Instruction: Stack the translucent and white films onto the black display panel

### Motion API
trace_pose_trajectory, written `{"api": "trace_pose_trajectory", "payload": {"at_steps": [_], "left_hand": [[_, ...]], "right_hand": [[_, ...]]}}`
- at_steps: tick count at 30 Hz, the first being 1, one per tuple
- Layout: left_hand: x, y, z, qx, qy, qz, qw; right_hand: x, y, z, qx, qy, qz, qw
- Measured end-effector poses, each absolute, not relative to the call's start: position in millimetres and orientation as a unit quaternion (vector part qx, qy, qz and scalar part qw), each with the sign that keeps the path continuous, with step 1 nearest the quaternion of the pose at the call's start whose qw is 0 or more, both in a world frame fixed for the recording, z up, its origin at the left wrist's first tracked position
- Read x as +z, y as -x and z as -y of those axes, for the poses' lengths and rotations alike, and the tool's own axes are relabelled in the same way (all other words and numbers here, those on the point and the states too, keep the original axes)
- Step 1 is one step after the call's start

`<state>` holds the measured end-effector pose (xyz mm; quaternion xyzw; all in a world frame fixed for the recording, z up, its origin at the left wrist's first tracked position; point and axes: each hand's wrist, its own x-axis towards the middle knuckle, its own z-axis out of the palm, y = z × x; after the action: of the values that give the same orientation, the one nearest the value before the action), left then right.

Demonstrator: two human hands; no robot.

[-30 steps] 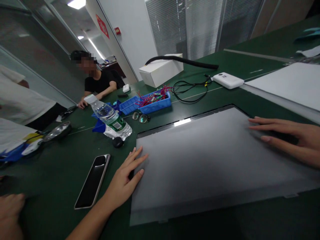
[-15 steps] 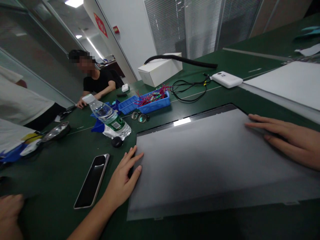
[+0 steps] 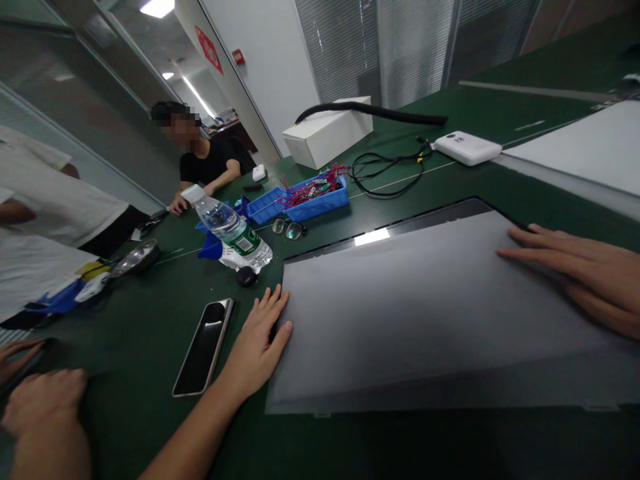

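Observation:
A wide, flat dark panel like a screen, covered by a translucent grey sheet, lies on the green table. Along the far edge a glossy black strip of the panel shows past the sheet. My left hand rests at the panel's left edge, fingers stretched out and thumb on the sheet. At the right side, my right hand reaches over the sheet with straight fingers; whether its palm touches is unclear. A phone lies left of my left hand.
Beyond the panel are a water bottle, glasses, a blue bin of wired parts, a black cable, a white box and a white power bank. Another person's hand is at lower left; a person sits across.
The view has shifted a little, so most things sit further right. My left hand stays at the panel's left edge. The right hand's fingers have moved slightly over the sheet.

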<state>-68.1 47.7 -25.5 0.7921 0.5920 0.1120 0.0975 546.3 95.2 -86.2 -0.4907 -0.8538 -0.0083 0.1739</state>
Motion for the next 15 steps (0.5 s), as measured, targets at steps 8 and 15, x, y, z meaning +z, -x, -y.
{"api": "trace_pose_trajectory", "payload": {"at_steps": [8, 15], "left_hand": [[-26.7, 70.7, -46.0, 0.039, -0.828, -0.557, 0.059], [-23.2, 74.4, -44.6, 0.052, -0.853, -0.517, 0.053]], "right_hand": [[-69.3, -536.6, -93.2, 0.030, 0.497, 0.846, 0.188], [-50.8, -529.2, -92.7, 0.090, 0.527, 0.821, 0.200]]}}
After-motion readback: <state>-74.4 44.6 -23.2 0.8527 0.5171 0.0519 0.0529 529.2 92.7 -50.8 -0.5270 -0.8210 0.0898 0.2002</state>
